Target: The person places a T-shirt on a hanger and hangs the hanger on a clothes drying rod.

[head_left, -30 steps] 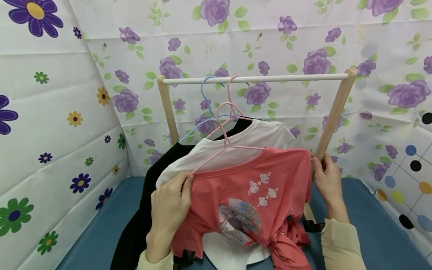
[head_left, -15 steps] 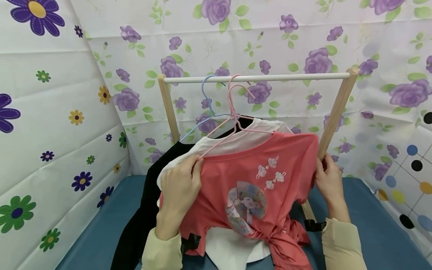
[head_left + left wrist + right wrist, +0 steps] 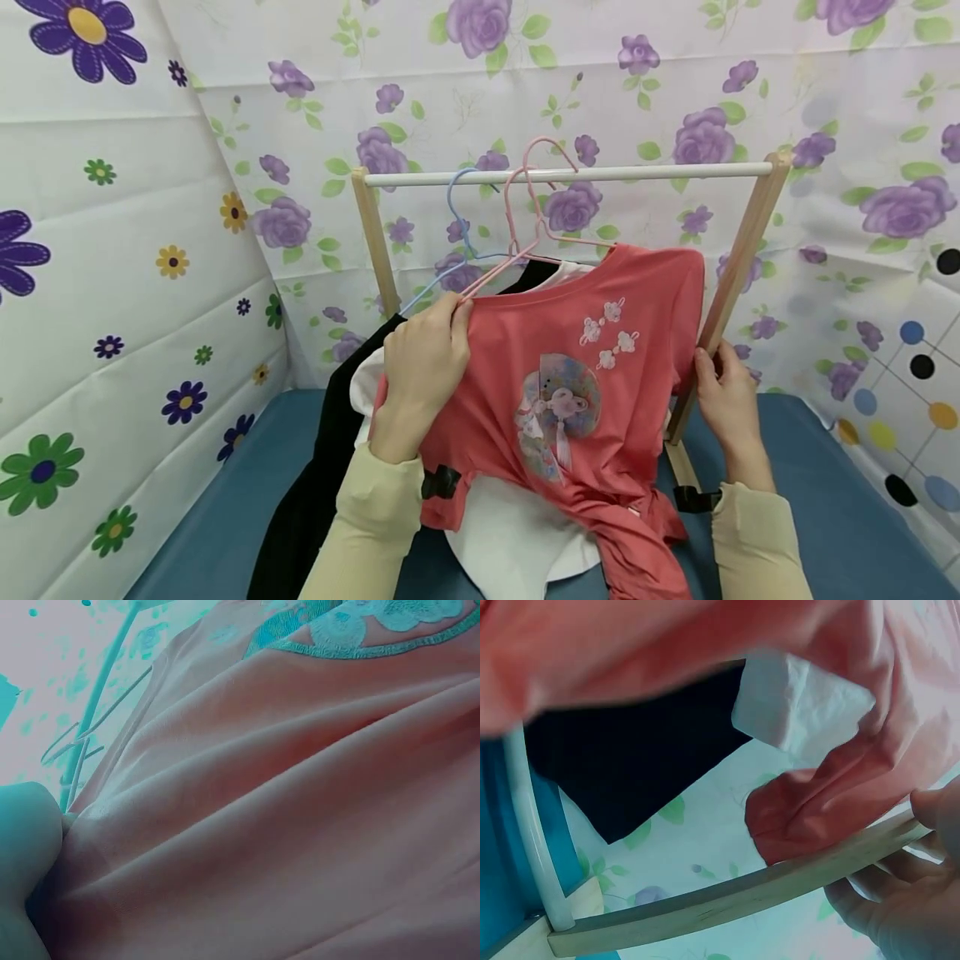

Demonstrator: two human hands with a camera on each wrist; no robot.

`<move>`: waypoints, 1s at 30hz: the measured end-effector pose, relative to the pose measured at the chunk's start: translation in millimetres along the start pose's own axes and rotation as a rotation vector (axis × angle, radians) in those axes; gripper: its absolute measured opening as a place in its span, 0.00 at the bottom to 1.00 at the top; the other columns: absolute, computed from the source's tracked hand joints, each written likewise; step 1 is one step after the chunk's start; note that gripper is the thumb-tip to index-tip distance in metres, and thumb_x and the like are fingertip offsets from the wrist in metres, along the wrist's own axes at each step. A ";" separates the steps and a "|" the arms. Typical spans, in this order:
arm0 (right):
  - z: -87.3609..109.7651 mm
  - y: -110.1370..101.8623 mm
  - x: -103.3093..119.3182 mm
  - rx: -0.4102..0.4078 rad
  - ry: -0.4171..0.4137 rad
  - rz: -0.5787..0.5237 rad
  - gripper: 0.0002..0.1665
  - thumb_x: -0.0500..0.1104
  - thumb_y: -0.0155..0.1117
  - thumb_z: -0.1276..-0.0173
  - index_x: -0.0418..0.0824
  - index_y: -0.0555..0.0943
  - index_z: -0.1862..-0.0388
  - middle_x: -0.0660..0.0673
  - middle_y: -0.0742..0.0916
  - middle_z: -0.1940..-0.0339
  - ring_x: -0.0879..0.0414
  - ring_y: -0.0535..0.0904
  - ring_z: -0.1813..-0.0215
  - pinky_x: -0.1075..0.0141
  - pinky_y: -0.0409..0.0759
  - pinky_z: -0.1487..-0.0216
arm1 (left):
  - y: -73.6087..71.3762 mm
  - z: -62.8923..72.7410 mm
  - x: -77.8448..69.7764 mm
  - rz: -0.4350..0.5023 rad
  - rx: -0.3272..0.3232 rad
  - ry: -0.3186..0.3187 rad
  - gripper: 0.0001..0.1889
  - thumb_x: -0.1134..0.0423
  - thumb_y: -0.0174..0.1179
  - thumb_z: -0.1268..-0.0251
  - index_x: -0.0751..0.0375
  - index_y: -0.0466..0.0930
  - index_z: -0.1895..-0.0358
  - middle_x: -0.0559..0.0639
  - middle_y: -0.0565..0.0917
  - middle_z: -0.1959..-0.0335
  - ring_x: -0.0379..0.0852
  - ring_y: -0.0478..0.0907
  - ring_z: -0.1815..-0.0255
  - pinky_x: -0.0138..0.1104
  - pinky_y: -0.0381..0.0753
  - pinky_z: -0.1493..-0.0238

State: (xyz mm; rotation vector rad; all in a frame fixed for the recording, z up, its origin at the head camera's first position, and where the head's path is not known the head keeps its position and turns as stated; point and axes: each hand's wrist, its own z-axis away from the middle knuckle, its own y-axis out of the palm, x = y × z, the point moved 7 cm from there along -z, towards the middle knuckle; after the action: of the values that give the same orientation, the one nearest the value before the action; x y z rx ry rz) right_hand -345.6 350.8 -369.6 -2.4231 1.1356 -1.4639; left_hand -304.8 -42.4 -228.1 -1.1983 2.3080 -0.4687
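My left hand (image 3: 427, 358) pinches the left shoulder of a coral T-shirt (image 3: 652, 317) together with its pink hanger (image 3: 537, 208). That hanger's hook reaches above the white rail (image 3: 660, 173); whether it rests on the rail I cannot tell. My right hand (image 3: 727, 408) grips the rack's right wooden post (image 3: 742, 258), and its fingers also show round the post in the right wrist view. Behind the coral T-shirt hang a white shirt (image 3: 517, 517) and a black garment (image 3: 330, 450). In the left wrist view, coral cloth (image 3: 262, 787) fills most of the picture.
A blue hanger (image 3: 450, 200) and a second pink hanger (image 3: 507, 204) hook over the rail's left half. The left wooden post (image 3: 375, 242) stands behind the black garment. Below is a blue surface (image 3: 225, 483), with flowered sheets (image 3: 315, 50) at the back and left.
My left hand has lifted the coral T-shirt and its pink hanger up and to the right, raising the hook from below the rail to above it. The right hand stays on the post.
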 end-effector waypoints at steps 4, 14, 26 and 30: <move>0.1 -0.1 1.2 -0.019 -0.002 -0.006 0.27 0.54 0.43 0.20 0.38 0.71 0.34 0.34 0.82 0.51 0.44 0.79 0.53 0.74 0.72 0.64 | 6.1 -7.9 -4.2 -0.010 0.021 -0.002 0.14 0.54 0.50 0.23 0.55 0.77 0.68 0.47 0.71 0.87 0.50 0.71 0.85 0.43 0.66 0.85; 0.1 0.4 1.2 -0.010 0.011 -0.015 0.29 0.55 0.41 0.20 0.38 0.69 0.32 0.34 0.81 0.47 0.39 0.77 0.45 0.58 0.76 0.57 | 18.8 -13.8 -10.9 -0.033 0.066 0.014 0.16 0.53 0.50 0.23 0.55 0.74 0.71 0.49 0.70 0.86 0.53 0.72 0.85 0.46 0.69 0.83; 0.3 2.9 -0.1 0.005 0.023 -0.022 0.30 0.56 0.42 0.20 0.38 0.68 0.31 0.33 0.80 0.47 0.40 0.78 0.48 0.56 0.76 0.57 | 29.6 -1.2 -8.6 -0.047 0.001 0.069 0.15 0.54 0.52 0.24 0.55 0.79 0.71 0.49 0.78 0.81 0.53 0.77 0.78 0.44 0.70 0.82; 0.3 1.4 0.4 0.004 0.026 -0.021 0.29 0.55 0.42 0.20 0.38 0.69 0.31 0.34 0.81 0.48 0.42 0.78 0.50 0.61 0.74 0.59 | 30.0 -0.4 -8.2 -0.013 -0.002 0.073 0.14 0.54 0.53 0.25 0.55 0.80 0.69 0.48 0.78 0.80 0.51 0.78 0.77 0.43 0.71 0.80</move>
State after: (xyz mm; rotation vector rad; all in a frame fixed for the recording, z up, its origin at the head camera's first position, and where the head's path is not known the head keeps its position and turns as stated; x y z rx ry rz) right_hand -346.0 349.4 -370.1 -2.4271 1.1150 -1.5071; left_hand -320.7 -19.0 -240.8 -1.2174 2.3641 -0.5229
